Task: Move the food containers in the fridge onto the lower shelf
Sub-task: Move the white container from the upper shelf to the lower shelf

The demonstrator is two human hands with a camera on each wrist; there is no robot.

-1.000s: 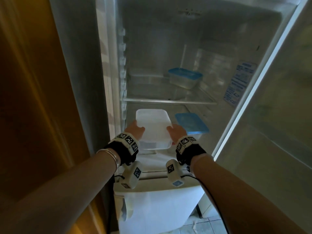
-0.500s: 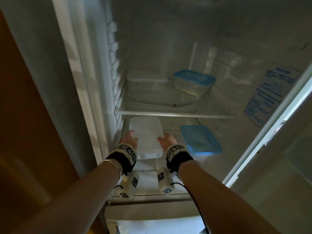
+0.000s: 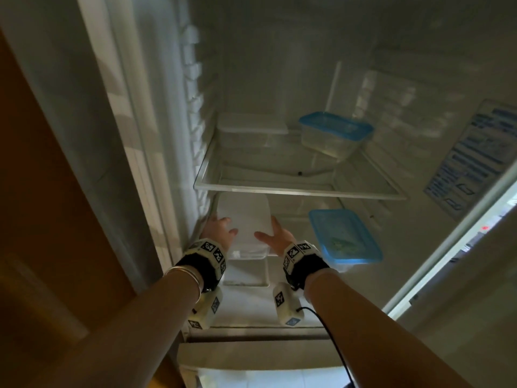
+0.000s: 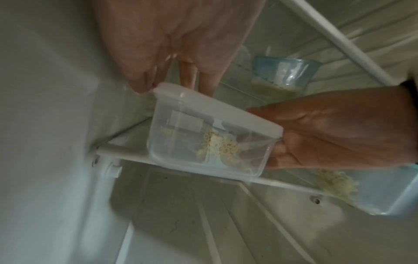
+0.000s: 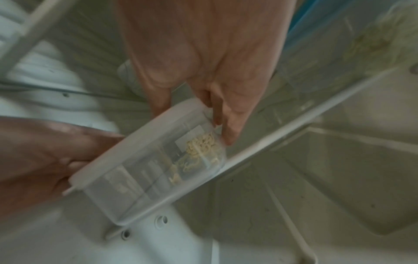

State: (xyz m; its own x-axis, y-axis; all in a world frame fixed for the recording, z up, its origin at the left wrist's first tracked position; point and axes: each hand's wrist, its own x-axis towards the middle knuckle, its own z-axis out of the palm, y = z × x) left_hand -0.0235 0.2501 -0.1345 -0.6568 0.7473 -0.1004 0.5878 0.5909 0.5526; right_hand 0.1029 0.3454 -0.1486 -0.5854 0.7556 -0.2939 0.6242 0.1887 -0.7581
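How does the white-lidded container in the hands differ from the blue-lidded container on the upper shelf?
The white-lidded container has a pale, frosted lid; the upper-shelf container has a blue one. The white-lidded container is held between the left hand and right hand at the lower shelf, partly under the upper shelf; the upper-shelf container sits untouched at the back right. Both have clear rectangular bodies with pale food inside.

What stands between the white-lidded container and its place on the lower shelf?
Nothing visible. Both hands, left hand and right hand, hold the white-lidded container at the lower shelf; the blue-lidded container sits apart, to its right.
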